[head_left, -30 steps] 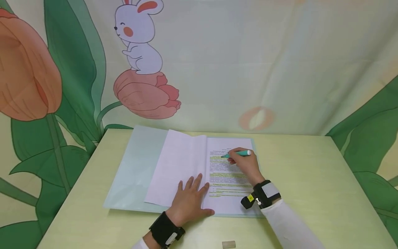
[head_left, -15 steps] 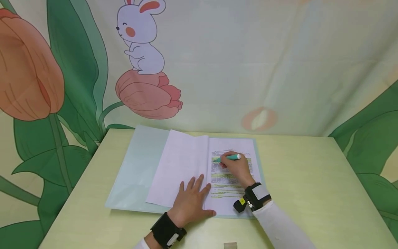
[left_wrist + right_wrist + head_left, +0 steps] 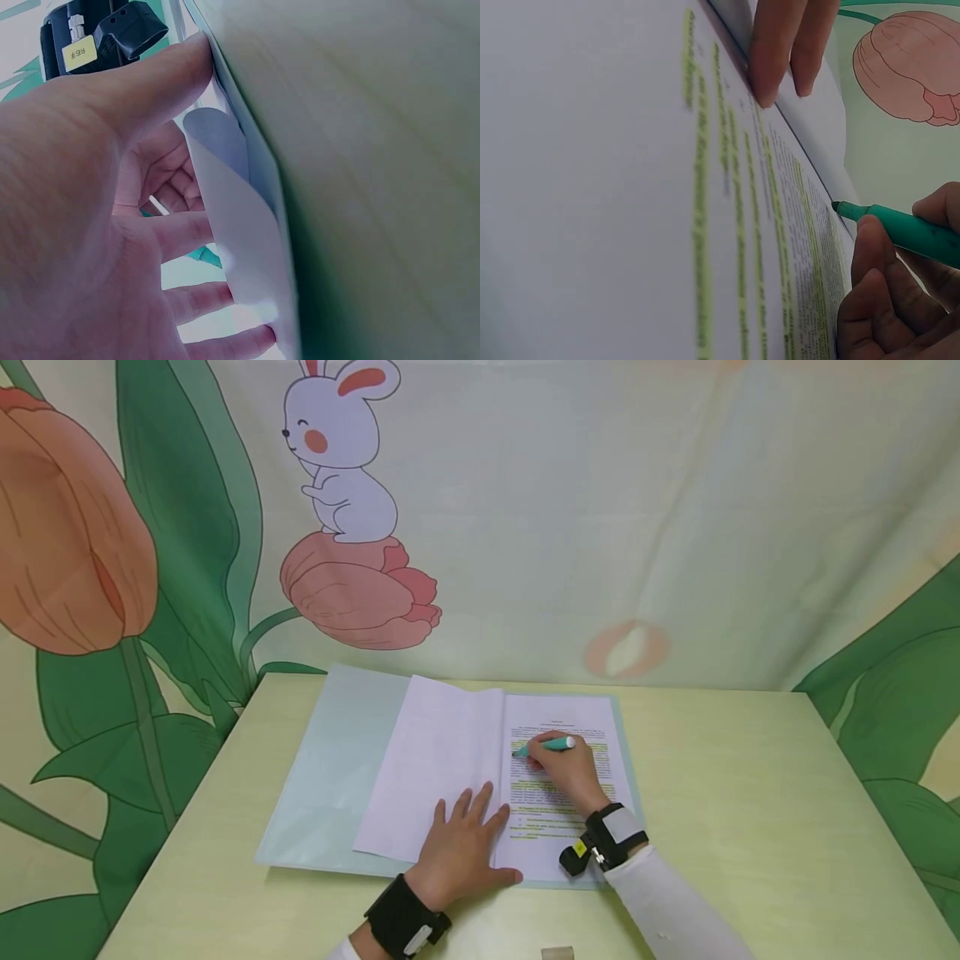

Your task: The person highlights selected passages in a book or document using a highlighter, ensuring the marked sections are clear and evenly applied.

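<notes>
An open pale blue folder [image 3: 322, 777] holds white sheets. Its right-hand printed page [image 3: 558, 852] carries several lines marked in yellow-green. My right hand [image 3: 568, 770] pinches a green marker [image 3: 557, 743], its tip at the left end of a text line in the upper part of the page. In the right wrist view the dark tip of the marker [image 3: 907, 231] points at the inner margin. My left hand [image 3: 459, 853] rests with fingers spread on the turned-over blank sheet [image 3: 427, 752], thumb at the folder's lower edge. In the left wrist view the sheet [image 3: 232, 195] curls up near the fingers.
A small grey-beige cylinder-like piece [image 3: 557, 953] lies at the front edge of the view, probably the marker's surroundings aside, on the pale yellow table [image 3: 750, 810]. A curtain [image 3: 525, 527] with a rabbit and tulips hangs behind the table. Each wrist wears a black strap with a camera.
My right hand has moved left with the marker, from mid-line to the left end of the text and slightly lower. My left hand stays in place on the sheet.
</notes>
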A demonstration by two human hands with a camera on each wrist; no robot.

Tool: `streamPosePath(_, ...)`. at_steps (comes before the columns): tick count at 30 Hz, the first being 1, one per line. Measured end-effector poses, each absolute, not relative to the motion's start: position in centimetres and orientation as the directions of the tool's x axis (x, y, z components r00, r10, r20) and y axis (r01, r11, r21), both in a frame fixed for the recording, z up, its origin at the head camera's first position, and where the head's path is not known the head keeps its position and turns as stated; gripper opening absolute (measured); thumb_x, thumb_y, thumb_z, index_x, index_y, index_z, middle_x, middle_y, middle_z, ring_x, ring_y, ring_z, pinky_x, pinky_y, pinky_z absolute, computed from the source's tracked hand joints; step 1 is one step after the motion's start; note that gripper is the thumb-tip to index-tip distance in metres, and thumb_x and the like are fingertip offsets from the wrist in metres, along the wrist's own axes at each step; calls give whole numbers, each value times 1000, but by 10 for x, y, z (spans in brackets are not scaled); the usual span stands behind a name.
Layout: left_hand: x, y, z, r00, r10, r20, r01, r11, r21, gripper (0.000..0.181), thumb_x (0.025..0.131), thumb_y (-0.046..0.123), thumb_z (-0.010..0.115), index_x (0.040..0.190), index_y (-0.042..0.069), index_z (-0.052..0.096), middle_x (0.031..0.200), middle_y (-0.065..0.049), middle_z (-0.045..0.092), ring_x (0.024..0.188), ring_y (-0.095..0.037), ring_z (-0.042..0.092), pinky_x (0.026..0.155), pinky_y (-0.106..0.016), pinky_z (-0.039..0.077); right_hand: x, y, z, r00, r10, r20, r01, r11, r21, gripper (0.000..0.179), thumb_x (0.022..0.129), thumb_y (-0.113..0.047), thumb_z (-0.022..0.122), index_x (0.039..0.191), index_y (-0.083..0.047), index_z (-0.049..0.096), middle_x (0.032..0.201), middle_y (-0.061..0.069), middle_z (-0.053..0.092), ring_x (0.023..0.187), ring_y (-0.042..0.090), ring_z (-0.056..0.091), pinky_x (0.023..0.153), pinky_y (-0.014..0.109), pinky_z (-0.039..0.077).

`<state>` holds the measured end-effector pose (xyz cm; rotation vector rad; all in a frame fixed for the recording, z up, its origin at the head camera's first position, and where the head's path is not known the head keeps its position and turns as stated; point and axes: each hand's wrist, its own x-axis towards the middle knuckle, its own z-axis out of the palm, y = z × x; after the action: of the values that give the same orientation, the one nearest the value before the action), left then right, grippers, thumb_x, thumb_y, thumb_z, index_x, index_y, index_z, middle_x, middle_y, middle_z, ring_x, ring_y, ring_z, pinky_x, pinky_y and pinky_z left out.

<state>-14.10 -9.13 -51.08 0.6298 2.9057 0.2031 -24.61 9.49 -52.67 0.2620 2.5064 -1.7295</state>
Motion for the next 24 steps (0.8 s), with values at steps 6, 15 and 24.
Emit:
streamPosePath(6,-140,-91,-510,-898,424,-114,404,900,166,89,74,71,69,145,21,50,160,-13,32,142,-40,36,110,-67,31,-246,94,-529,-983,94,-159,182,346,-920,19,85,-34,70,93,-18,76,80,1,75,75,13,68,69,24,51)
streamPosePath(15,-140,-91,-511,-900,423,-110,404,901,159,89,74,72,68,145,21,50,160,-13,32,142,-40,37,109,-67,31,-247,92,-531,-983,97,-153,178,367,-913,18,84,-32,70,92,-17,77,79,1,75,73,14,67,65,23,50)
streamPosePath(24,-142,-92,-513,-899,423,-114,404,901,157,90,74,72,68,146,21,49,161,-13,31,143,-41,36,110,-67,30,-246,95,-530,-984,96,-149,175,377,-910,18,84,-31,71,90,-15,77,78,2,75,72,14,68,66,23,51)
